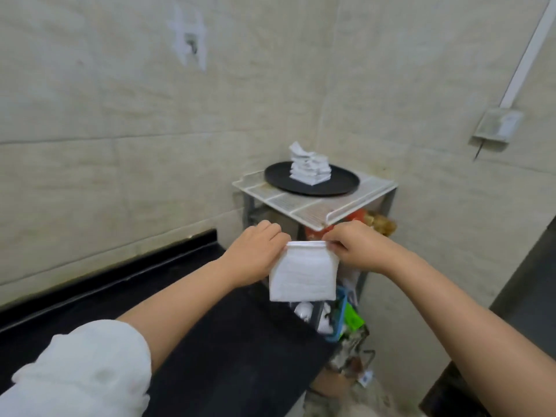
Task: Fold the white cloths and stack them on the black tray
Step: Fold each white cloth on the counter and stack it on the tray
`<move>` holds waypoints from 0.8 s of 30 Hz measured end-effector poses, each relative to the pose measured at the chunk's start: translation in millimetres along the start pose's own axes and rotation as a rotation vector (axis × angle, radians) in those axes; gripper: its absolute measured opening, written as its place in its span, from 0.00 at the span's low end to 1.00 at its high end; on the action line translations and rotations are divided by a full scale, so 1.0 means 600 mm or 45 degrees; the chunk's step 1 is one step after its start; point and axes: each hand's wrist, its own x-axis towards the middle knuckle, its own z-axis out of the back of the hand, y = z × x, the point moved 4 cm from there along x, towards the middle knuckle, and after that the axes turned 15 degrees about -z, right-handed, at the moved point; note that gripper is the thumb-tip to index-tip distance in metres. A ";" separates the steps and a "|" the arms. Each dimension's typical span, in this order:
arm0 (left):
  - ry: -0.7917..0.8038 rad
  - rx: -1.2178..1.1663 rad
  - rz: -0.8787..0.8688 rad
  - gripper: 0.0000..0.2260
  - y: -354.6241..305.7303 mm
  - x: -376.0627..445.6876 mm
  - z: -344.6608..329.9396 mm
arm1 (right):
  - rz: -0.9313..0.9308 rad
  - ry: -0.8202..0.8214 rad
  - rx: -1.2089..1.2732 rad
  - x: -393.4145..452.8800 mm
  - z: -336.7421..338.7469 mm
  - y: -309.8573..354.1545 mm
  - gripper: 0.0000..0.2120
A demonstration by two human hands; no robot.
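- The left hand (pixel 255 254) pinches the top left corner of a white cloth (pixel 303 273), with its fingers curled on the edge.
- The right hand (pixel 358 246) pinches the top right corner the same way.
- The cloth hangs down flat between both hands, up in the air, above the edge of a black counter (pixel 210 341).
- A round black tray (pixel 340 186) sits on top of a white rack (pixel 313 210) in the corner, behind the hands.
- On the tray is a pile of folded white cloths (pixel 310 168). The top one looks a bit crooked.
- Under the rack top there are many mixed things, too blurry to tell.
- A blue bin (pixel 341 314) below the cloth holds white things and something green.
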 end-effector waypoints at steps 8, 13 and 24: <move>0.334 -0.308 0.254 0.12 0.215 0.252 -0.107 | -0.015 -0.005 0.082 0.290 0.101 -0.168 0.11; 0.312 -0.495 0.481 0.11 0.341 0.378 -0.145 | -0.091 -0.012 0.309 0.442 0.142 -0.254 0.08; -0.053 -0.168 0.939 0.12 0.503 0.551 -0.263 | 0.082 -0.360 0.903 0.778 0.136 -0.387 0.09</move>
